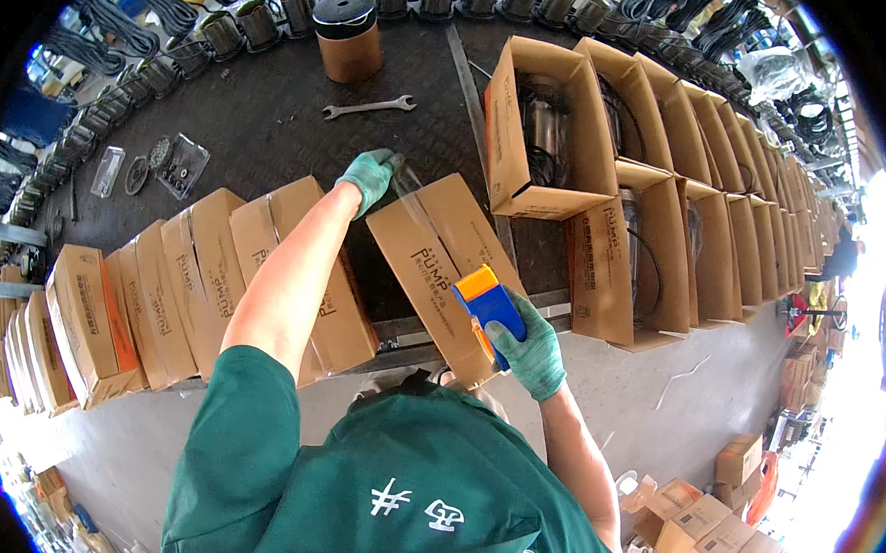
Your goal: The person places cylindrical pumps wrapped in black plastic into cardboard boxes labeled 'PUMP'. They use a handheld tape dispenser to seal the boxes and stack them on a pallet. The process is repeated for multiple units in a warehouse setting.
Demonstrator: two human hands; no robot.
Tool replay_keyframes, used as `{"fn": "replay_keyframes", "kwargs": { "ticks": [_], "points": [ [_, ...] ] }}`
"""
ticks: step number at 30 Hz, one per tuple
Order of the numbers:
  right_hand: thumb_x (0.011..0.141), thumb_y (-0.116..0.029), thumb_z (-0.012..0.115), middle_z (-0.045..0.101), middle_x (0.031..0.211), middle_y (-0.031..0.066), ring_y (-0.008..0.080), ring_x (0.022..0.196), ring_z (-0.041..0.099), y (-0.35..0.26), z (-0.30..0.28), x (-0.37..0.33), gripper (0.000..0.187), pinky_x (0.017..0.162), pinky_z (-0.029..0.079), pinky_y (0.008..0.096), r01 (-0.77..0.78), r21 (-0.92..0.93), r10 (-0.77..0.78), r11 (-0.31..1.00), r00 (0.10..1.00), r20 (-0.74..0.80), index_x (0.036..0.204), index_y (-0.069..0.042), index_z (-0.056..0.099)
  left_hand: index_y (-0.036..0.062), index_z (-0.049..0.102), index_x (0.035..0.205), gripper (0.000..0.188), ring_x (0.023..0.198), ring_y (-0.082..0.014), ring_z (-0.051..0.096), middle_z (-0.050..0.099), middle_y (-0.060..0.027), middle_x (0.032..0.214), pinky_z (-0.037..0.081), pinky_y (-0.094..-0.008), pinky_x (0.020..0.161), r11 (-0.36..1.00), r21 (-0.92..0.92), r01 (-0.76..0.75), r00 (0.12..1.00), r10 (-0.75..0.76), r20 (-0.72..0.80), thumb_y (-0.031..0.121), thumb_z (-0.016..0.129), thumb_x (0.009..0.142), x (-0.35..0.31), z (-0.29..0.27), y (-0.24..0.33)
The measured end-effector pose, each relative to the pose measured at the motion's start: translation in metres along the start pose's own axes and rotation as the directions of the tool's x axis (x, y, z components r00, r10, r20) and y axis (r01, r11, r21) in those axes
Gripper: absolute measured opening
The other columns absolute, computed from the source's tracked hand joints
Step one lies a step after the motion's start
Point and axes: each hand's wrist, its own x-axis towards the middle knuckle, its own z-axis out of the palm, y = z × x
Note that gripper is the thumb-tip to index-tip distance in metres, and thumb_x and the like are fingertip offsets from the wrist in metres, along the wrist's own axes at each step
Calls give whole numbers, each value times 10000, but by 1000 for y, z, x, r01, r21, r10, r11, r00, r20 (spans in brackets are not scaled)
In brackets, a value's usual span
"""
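Note:
A closed brown cardboard box (439,266) lies at a slant across the table edge in front of me. Clear packing tape (405,180) runs along its seam and sticks out past the far end. My left hand (370,178), in a green glove, has its fingers closed at that loose tape end. My right hand (531,349), also gloved in green, grips a blue and yellow tape dispenser (491,309) over the near right part of the box. The tape between dispenser and box cannot be made out.
Closed boxes (203,274) stand in a row to the left. Open boxes (551,132) holding metal pumps fill the right. A wrench (370,106), a brown tub with a black lid (349,46) and a clear parts tray (180,166) lie on the dark table (261,117).

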Motion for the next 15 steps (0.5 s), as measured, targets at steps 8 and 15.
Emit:
{"fn": "replay_keyframes", "kwargs": {
  "ticks": [8, 15],
  "points": [
    [935, -335, 817, 745, 1110, 75, 105, 823, 694, -22, -6, -12, 701, 645, 598, 282, -112, 10, 112, 994, 994, 2, 1495, -12, 548, 87, 603, 1468, 518, 1258, -300, 644, 672, -143, 1423, 503, -447, 1065, 830, 526, -184, 729, -243, 639, 337, 677, 1019, 37, 20, 6],
    [929, -284, 792, 759, 1043, 97, 104, 764, 693, -12, -83, -149, 680, 654, 595, 312, -447, -217, 452, 868, 891, -28, 1521, -58, 545, 113, 666, 1337, 380, 1211, -343, 640, 685, -172, 1282, 518, -513, 1036, 534, 773, -342, 838, 545, -5, 195, 649, 967, -74, 18, 101]
  ]
}}
